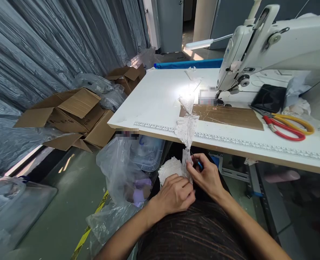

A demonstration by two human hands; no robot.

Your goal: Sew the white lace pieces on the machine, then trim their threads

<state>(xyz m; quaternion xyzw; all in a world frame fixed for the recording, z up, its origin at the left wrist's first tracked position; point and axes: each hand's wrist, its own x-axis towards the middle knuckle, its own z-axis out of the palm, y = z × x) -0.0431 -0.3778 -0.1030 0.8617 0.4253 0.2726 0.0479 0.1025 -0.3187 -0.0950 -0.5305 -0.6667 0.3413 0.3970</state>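
A strip of white lace (185, 130) hangs over the table's front edge down to my lap. My right hand (207, 177) is closed, thumb and fingertips pinching the strip's lower end. A small dark tool with a blue part (199, 164) shows among its fingers; its kind is mostly hidden. My left hand (176, 193) is closed on the lace just beside it, fingers curled and their tips hidden. Under and behind that hand, a bunch of white lace pieces (171, 169) rests on my lap. Further up, the strip continues as a triangular lace piece (187, 104) on the tabletop.
A white sewing machine (246, 54) stands on the white table (146, 97), right of the lace. Brown cardboard (230, 117), red-handled scissors (284, 130) and a black device (268, 98) lie there. Cardboard boxes (70, 112) and a plastic bag (116, 173) are at left.
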